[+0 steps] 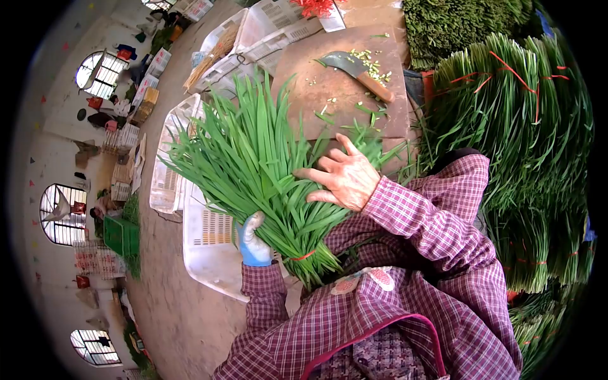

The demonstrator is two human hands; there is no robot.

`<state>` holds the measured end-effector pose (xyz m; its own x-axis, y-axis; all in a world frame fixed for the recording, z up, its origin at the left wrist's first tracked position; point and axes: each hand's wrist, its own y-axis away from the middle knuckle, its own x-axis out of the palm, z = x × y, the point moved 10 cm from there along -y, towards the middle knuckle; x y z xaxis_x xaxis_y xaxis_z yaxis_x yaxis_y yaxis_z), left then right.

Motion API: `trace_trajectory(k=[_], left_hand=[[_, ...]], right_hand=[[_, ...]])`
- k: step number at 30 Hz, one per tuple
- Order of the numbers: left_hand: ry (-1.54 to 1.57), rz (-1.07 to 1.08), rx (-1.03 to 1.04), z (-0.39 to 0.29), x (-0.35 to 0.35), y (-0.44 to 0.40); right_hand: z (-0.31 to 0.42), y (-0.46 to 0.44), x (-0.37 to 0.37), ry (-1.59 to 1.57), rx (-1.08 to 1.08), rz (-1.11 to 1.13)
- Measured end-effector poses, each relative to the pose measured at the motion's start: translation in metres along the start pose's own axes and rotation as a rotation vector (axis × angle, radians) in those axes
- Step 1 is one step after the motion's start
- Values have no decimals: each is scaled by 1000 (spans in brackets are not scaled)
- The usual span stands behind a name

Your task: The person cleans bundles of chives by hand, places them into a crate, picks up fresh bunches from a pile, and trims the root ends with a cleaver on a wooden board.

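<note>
A large bunch of garlic chives (250,158) lies across my lap, its leaves fanned out toward the upper left. My left hand (254,242), in a blue and white glove, is wrapped around the lower part of the bunch from the side, with the thumb on top. Near the cut ends a red band (303,255) circles the stems. My right hand (348,174) is bare, fingers spread, and rests against the leaves on the right side. Beyond it, a curved knife (345,63) with a wooden handle lies on a brown board (291,50) among chopped stem bits.
Tied bundles of chives (500,114) are stacked along the right, with more greens (468,25) behind. White plastic crates (193,253) stand to the left of the bunch. A green crate (120,236) sits farther off near the arched windows.
</note>
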<state>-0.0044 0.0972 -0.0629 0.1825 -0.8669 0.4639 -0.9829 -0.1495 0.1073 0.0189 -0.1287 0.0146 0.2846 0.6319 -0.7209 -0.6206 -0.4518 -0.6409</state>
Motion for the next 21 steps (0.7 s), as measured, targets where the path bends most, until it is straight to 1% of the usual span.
trace_trajectory(k=[3, 5, 7, 8, 9, 11, 13, 15, 16, 17, 18, 19, 21], left_hand=[[-18, -22, -1, -2, -18, -2], [-45, -13, 8, -4, -18, 0], [-97, -77, 89, -11, -14, 4], [-184, -75, 136, -11, -23, 3], [-181, -76, 142, -13, -21, 5], [-249, -22, 138, -13, -3, 9], [-233, 6, 151, -19, 21, 14], [-225, -4, 109, -22, 44, 20], [-256, -57, 116, -22, 43, 22], [-258, -58, 117, -21, 40, 22], [-242, -39, 123, -20, 34, 21], [-226, -21, 133, -20, 29, 19], [-181, -25, 134, -18, 19, 17]], right_hand=[[-6, 20, 16, -58, 72, 39], [-14, 28, 28, -8, 129, 163], [-20, 18, 7, 9, 122, 113], [-25, 12, -7, 21, 105, 16], [-22, -1, -36, -21, 111, -70], [-9, -24, -83, -27, 102, -155], [19, -41, -104, -29, -6, -241], [49, -52, -90, -86, -140, -192], [52, -54, -79, -89, -153, -170], [53, -54, -65, -93, -168, -147], [42, -51, -48, -81, -131, -113], [34, -45, -45, -58, -118, -157], [26, -28, -31, -31, -80, -84]])
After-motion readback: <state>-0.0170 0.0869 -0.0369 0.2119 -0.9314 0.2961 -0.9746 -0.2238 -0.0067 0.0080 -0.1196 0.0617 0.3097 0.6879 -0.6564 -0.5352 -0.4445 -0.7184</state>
